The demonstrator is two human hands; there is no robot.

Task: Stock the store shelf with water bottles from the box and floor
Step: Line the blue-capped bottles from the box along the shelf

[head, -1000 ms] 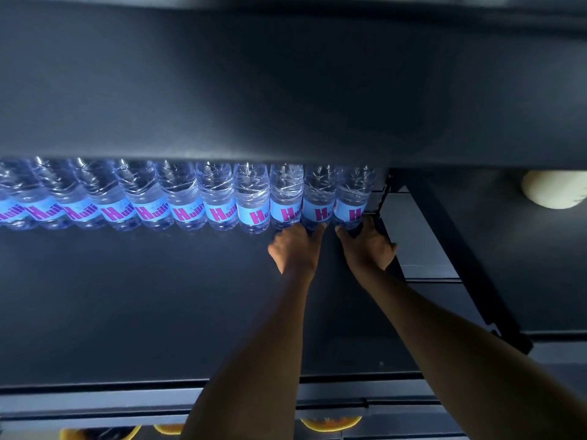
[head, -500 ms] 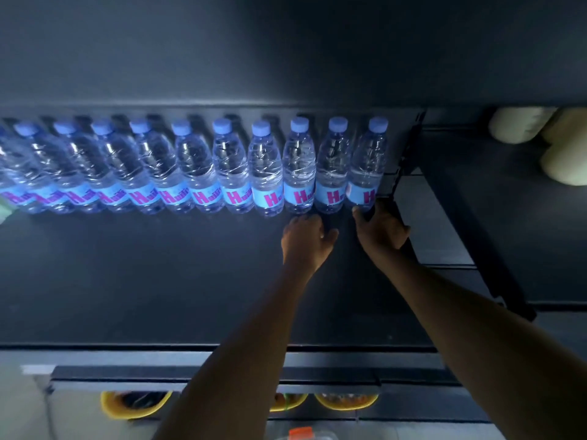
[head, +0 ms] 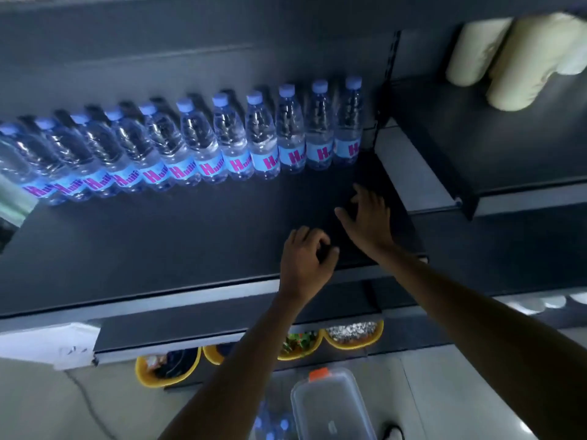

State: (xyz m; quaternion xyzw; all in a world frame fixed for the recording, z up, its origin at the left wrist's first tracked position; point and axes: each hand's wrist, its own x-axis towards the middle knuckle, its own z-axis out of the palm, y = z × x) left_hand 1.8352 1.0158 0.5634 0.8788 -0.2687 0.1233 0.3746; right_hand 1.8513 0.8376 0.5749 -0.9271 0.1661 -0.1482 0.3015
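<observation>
A row of several water bottles (head: pixel 260 144) with blue caps and blue labels stands along the back of the dark shelf (head: pixel 158 242). My left hand (head: pixel 305 262) hovers over the shelf's front part with its fingers loosely curled, holding nothing. My right hand (head: pixel 370 217) is a little farther in, fingers spread and empty, well short of the rightmost bottle (head: pixel 347 128). More blue-capped bottles (head: pixel 273 423) show on the floor at the bottom edge.
A clear plastic container (head: pixel 330 404) with an orange clip sits on the floor below my arms. Yellow bowls (head: pixel 352 336) of goods line the lower shelf. Pale cream packs (head: pixel 514 58) lie on the neighbouring shelf at the upper right. A vertical shelf divider (head: pixel 384 90) bounds the bottle row.
Both hands have let go of the two rightmost bottles and drawn back toward the shelf's front edge. The view has tilted down, showing the floor and lower shelf.
</observation>
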